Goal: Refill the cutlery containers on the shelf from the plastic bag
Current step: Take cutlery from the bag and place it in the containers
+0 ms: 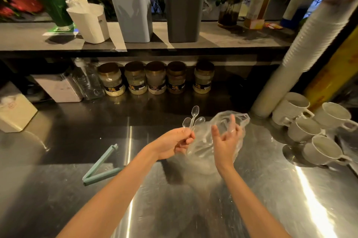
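Three clear plastic spoons (192, 119) are pinched by their handles in the fingers (188, 140) of the left hand (174, 143), bowls up, above the worktop (271, 189). Being light, thin and slick, they are probably best gripped firmly on the bunched handles. The right hand (225, 140) is spread and holds nothing, just in front of the limp plastic bag (240, 117) on the worktop, and the grey containers (184, 18) stand on the shelf (232, 42) beyond.

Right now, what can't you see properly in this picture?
Head view only.
Inside of the plastic bag: crumpled film and the right hand hide what remains.
Cutlery in the pale blue container and grey container: dim, blurred tops.
Handles of the spoons: covered by the left hand.
Labels on the jars: too small.
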Tool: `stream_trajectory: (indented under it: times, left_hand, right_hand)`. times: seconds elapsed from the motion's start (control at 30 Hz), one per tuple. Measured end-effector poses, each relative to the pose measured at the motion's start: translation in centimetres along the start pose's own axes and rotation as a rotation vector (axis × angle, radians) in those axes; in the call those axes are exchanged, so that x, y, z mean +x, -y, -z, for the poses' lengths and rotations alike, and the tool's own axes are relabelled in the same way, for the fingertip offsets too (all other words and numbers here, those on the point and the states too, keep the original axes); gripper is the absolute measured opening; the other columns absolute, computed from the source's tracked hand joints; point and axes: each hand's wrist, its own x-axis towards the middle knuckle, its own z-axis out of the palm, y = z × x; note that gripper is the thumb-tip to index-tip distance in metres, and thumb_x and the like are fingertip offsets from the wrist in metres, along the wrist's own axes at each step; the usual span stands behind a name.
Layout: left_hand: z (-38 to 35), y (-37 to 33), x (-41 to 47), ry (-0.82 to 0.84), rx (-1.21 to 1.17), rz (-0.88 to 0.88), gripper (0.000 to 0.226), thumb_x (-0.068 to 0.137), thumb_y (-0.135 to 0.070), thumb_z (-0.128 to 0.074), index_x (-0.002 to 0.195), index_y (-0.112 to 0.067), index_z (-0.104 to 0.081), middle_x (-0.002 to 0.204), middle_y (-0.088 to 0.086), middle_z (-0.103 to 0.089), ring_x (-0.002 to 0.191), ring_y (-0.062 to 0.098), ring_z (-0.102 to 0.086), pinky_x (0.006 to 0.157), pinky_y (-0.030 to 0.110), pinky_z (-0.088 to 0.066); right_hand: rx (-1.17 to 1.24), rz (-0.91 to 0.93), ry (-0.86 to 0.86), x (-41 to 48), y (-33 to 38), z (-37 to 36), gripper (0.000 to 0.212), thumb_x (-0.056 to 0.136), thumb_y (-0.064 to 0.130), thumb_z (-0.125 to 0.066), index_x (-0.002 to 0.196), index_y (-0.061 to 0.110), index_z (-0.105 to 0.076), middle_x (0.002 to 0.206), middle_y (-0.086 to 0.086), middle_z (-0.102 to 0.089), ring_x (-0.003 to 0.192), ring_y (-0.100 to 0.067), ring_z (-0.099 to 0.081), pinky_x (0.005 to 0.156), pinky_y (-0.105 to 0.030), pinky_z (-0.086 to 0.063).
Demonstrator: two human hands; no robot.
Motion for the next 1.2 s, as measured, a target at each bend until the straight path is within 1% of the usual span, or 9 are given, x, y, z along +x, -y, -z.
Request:
stream_trajectory:
  times: [0.07, 0.13, 0.3, 0.37, 0.57, 0.73, 1.0, 1.1, 1.2]
  left_hand:
    - [-0.7, -0.2, -0.2, 0.015, 0.016, -0.014, 0.03, 0.103, -0.022, -0.031, 0.084, -0.014, -0.053, 0.062, -0.007, -0.046, 0.052, 0.005, -0.03, 0.046, 0.015, -0.024]
    - [-1.4, -0.3, -0.4, 0.027, 0.058, -0.025, 0.03, 0.103, -0.02, -0.033, 0.084, -0.015, -0.056, 0.062, -0.006, -0.045, 0.053, 0.005, -0.03, 0.047, 0.015, -0.023]
    - [-1.7, -0.4, -0.9, 0.065, 0.079, 0.013, 0.02, 0.101, -0.011, -0.035, 0.089, -0.009, -0.052, 0.068, -0.003, -0.049, 0.053, 0.004, -0.033, 0.046, 0.013, -0.027]
    - [-1.5, -0.5, -1.3, 0.103, 0.122, 0.041, 0.021, 0.101, -0.009, -0.035, 0.09, -0.009, -0.052, 0.073, 0.0, -0.051, 0.053, 0.005, -0.034, 0.047, 0.012, -0.031]
    - [-1.5, -0.7, -1.2, 0.016, 0.143, 0.093, 0.021, 0.102, -0.02, -0.038, 0.098, -0.01, -0.056, 0.077, -0.001, -0.052, 0.056, 0.005, -0.034, 0.048, 0.014, -0.031]
    - [-2.8, -0.2, -0.3, -0.352, 0.667, -0.005, 0.03, 0.098, -0.033, -0.046, 0.083, -0.012, -0.06, 0.066, -0.003, -0.054, 0.05, 0.005, -0.039, 0.047, 0.017, -0.034]
    - [-3.9, 0.3, -0.6, -0.487, 0.704, -0.106, 0.045, 0.099, -0.044, -0.036, 0.073, -0.016, -0.059, 0.061, -0.003, -0.059, 0.047, 0.007, -0.051, 0.055, 0.024, -0.045]
    - [-2.9, 0.1, -0.9, -0.53, 0.835, -0.087, 0.04, 0.095, -0.052, -0.04, 0.094, -0.016, -0.057, 0.084, -0.002, -0.062, 0.072, 0.012, -0.055, 0.068, 0.028, -0.044]
    - [-2.2, -0.9, -0.7, -0.503, 0.514, -0.21, 0.051, 0.097, -0.044, -0.041, 0.14, -0.018, -0.033, 0.139, 0.006, -0.045, 0.117, 0.013, -0.047, 0.098, 0.027, -0.037]
  right_hand:
    - [0.046, -0.068, 0.151, -0.5, 0.3, -0.3, 0.077, 0.066, 0.074, -0.06, 0.129, 0.033, -0.046, 0.116, -0.004, -0.041, 0.07, 0.003, -0.046, 0.079, -0.019, -0.046]
    - [0.143, -0.174, 0.289, -0.9, 0.6, -0.9, 0.082, 0.051, 0.079, -0.065, 0.115, 0.029, -0.057, 0.103, -0.004, -0.054, 0.074, 0.003, -0.055, 0.077, -0.016, -0.047]
    - [0.398, -0.391, 0.42, -1.3, 2.0, -1.6, 0.019, 0.084, 0.025, -0.065, 0.088, 0.006, -0.068, 0.061, 0.0, -0.06, 0.048, -0.004, -0.054, 0.057, -0.02, -0.047]
    - [0.405, -0.444, 0.446, -1.3, 2.0, -1.4, 0.018, 0.093, 0.018, -0.054, 0.088, 0.008, -0.067, 0.055, 0.002, -0.058, 0.041, -0.004, -0.048, 0.049, -0.016, -0.045]
    - [0.333, -0.462, 0.46, -1.5, 1.8, -1.2, 0.031, 0.101, 0.022, -0.037, 0.086, 0.012, -0.063, 0.069, -0.002, -0.054, 0.054, -0.007, -0.043, 0.052, -0.017, -0.037]
    - [0.376, -0.584, 0.347, -1.8, 2.1, -1.6, 0.031, 0.1, 0.026, -0.039, 0.09, 0.012, -0.064, 0.088, -0.007, -0.062, 0.079, -0.014, -0.057, 0.067, -0.023, -0.046]
    - [0.502, -0.499, 0.349, -1.6, 4.2, -2.5, 0.031, 0.102, 0.022, -0.034, 0.081, 0.013, -0.054, 0.081, 0.001, -0.068, 0.066, -0.013, -0.06, 0.047, -0.026, -0.042]
    - [0.476, -0.473, 0.261, -0.4, 4.1, -2.1, 0.027, 0.102, 0.018, -0.035, 0.082, 0.013, -0.052, 0.056, 0.004, -0.061, 0.057, -0.009, -0.059, 0.06, -0.025, -0.05]
    - [0.326, -0.408, 0.314, 0.4, 3.9, -1.6, 0.025, 0.102, 0.018, -0.035, 0.083, 0.012, -0.05, 0.051, 0.005, -0.041, 0.052, -0.011, -0.039, 0.056, -0.023, -0.04]
